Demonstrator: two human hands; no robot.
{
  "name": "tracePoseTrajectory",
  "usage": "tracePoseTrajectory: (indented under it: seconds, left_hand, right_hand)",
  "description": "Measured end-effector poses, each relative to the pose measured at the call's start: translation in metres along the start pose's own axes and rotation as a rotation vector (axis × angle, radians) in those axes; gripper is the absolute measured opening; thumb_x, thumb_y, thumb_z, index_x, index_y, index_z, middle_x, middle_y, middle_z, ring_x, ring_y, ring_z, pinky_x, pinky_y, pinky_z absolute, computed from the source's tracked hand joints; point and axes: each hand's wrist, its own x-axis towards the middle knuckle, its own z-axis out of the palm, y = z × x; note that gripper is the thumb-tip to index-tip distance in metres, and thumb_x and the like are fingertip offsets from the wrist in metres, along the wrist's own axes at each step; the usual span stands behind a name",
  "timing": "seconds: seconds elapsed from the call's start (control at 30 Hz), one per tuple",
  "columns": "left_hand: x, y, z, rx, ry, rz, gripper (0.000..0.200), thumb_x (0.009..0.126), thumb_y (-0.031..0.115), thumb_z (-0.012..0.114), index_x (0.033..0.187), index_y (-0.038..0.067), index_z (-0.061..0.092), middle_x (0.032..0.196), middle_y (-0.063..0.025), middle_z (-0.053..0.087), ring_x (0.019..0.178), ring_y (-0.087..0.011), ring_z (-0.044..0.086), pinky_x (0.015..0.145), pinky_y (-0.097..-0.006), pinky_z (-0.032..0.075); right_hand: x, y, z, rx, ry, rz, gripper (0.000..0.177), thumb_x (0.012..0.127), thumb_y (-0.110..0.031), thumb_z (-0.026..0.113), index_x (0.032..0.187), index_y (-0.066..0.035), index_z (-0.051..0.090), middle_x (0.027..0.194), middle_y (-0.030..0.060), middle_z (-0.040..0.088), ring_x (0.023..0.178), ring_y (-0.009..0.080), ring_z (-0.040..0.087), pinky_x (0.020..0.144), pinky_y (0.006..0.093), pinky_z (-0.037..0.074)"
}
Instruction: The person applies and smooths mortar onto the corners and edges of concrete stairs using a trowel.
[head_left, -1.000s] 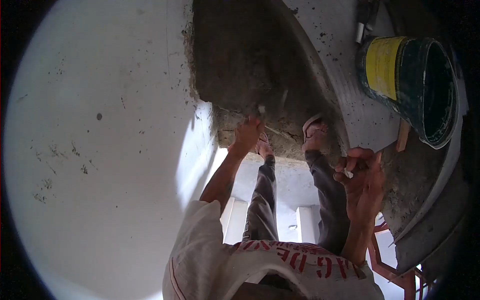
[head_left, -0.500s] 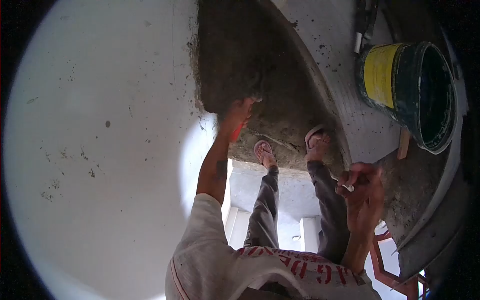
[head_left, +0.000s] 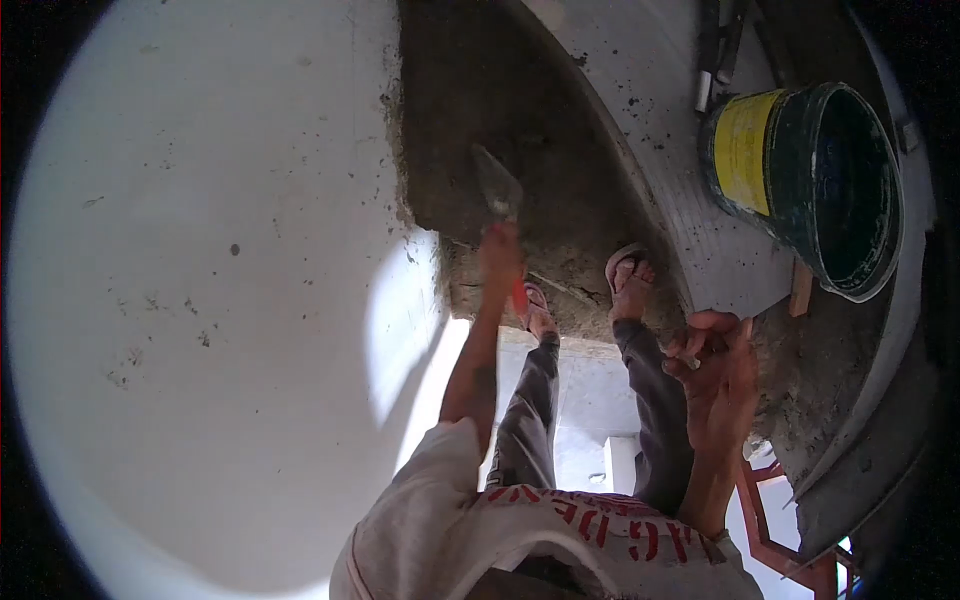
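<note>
My left hand [head_left: 500,255] is closed around the red handle of a pointed trowel [head_left: 498,183]. The trowel's grey metal blade points away from me, over a dark, damp-looking cement surface [head_left: 480,80]; whether it touches cannot be told. On the right, my right hand [head_left: 718,385] is raised with its fingers curled. A small white object [head_left: 694,362] shows between those fingers, too little of it visible to name. Both hands are apart from each other.
A dark green bucket [head_left: 790,180] with a yellow label stands at the right. Long-handled tools [head_left: 718,55] lie beyond it, and a wooden piece [head_left: 801,288] is beside it. A white wall [head_left: 200,400] fills the left. My sandalled feet [head_left: 630,280] are on the rough cement.
My left hand has swung right and slightly back toward me, and the trowel blade now shows clearly. The right hand stays raised, slightly higher in view, with its fingers still curled.
</note>
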Motion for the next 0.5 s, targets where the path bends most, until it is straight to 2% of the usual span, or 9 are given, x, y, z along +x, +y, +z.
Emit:
tracePoseTrajectory:
  seconds: [0.07,0.1,0.17,0.2,0.27,0.3,0.37,0.43,0.5]
  left_hand:
    - [0.016,0.000,0.053,0.845,0.175,0.683,0.028,0.092,0.028,0.054,0.104,0.002,0.057,0.082,-0.0176,0.063,0.071,-0.0294,0.065,0.059,-0.0415,0.053]
    - [0.004,0.000,0.058,0.846,0.160,0.664,0.028,0.092,0.028,0.054,0.104,0.002,0.057,0.082,-0.0176,0.063,0.071,-0.0294,0.065,0.059,-0.0415,0.053]
    - [-0.006,0.016,0.055,0.223,0.035,0.062,0.021,0.089,0.017,0.052,0.101,0.003,0.062,0.095,-0.0219,0.064,0.085,-0.0364,0.065,0.069,-0.0472,0.054]
    - [-0.009,-0.001,0.040,0.240,0.047,0.063,0.021,0.089,0.017,0.052,0.101,0.003,0.062,0.095,-0.0219,0.064,0.085,-0.0364,0.065,0.069,-0.0472,0.054]
    - [-0.007,-0.020,0.006,0.801,-0.077,0.873,0.017,0.078,0.013,0.062,0.086,-0.002,0.063,0.094,-0.0214,0.061,0.093,-0.0365,0.061,0.074,-0.0439,0.054]
    - [-0.012,0.012,-0.006,0.808,-0.071,0.886,0.017,0.078,0.013,0.062,0.086,-0.002,0.063,0.094,-0.0214,0.061,0.093,-0.0365,0.061,0.074,-0.0439,0.054]
    - [-0.035,0.072,-0.029,0.970,-0.251,0.613,0.018,0.078,0.013,0.060,0.088,-0.002,0.065,0.102,-0.0222,0.061,0.100,-0.0361,0.060,0.078,-0.0429,0.055]
    - [-0.033,0.146,-0.033,0.844,-0.191,0.567,0.018,0.080,0.013,0.059,0.089,-0.001,0.066,0.105,-0.0216,0.061,0.102,-0.0363,0.059,0.079,-0.0432,0.055]
    - [-0.016,0.149,-0.014,0.714,-0.174,0.502,0.019,0.081,0.013,0.058,0.090,-0.001,0.067,0.108,-0.0209,0.061,0.105,-0.0365,0.059,0.080,-0.0435,0.055]
  right_hand:
    - [0.003,0.000,0.000,-0.019,0.003,-0.015,0.051,0.100,-0.049,0.037,0.103,-0.004,0.061,0.080,0.0031,0.054,0.079,0.0168,0.060,0.068,0.0316,0.049]
    - [-0.002,0.000,-0.001,-0.031,0.007,-0.007,0.051,0.100,-0.049,0.037,0.102,-0.004,0.061,0.080,0.0028,0.054,0.079,0.0164,0.059,0.068,0.0310,0.048]
    - [0.002,-0.001,-0.006,-0.032,0.023,0.003,0.051,0.100,-0.049,0.037,0.102,-0.004,0.061,0.079,0.0027,0.054,0.079,0.0163,0.059,0.067,0.0308,0.047]
    - [0.002,-0.001,-0.004,-0.016,0.035,0.011,0.052,0.100,-0.050,0.038,0.102,-0.004,0.061,0.079,0.0025,0.053,0.078,0.0161,0.059,0.066,0.0306,0.046]
    - [0.005,-0.006,0.001,0.022,0.049,0.017,0.052,0.100,-0.050,0.038,0.102,-0.004,0.061,0.079,0.0026,0.053,0.078,0.0158,0.058,0.066,0.0302,0.046]
    - [0.007,-0.008,0.001,0.034,0.076,0.032,0.052,0.100,-0.050,0.039,0.102,-0.004,0.061,0.079,0.0027,0.054,0.078,0.0155,0.058,0.065,0.0298,0.045]
    - [0.004,-0.004,0.004,0.076,0.025,0.043,0.051,0.100,-0.050,0.039,0.101,-0.004,0.061,0.079,0.0029,0.054,0.078,0.0153,0.058,0.065,0.0298,0.045]
    - [0.006,-0.002,0.008,0.102,-0.020,0.032,0.051,0.100,-0.050,0.039,0.101,-0.004,0.062,0.080,0.0030,0.055,0.078,0.0150,0.058,0.065,0.0297,0.046]
    - [-0.002,0.000,0.010,0.051,-0.010,0.063,0.050,0.100,-0.049,0.040,0.101,-0.004,0.062,0.081,0.0033,0.056,0.077,0.0147,0.057,0.066,0.0294,0.046]
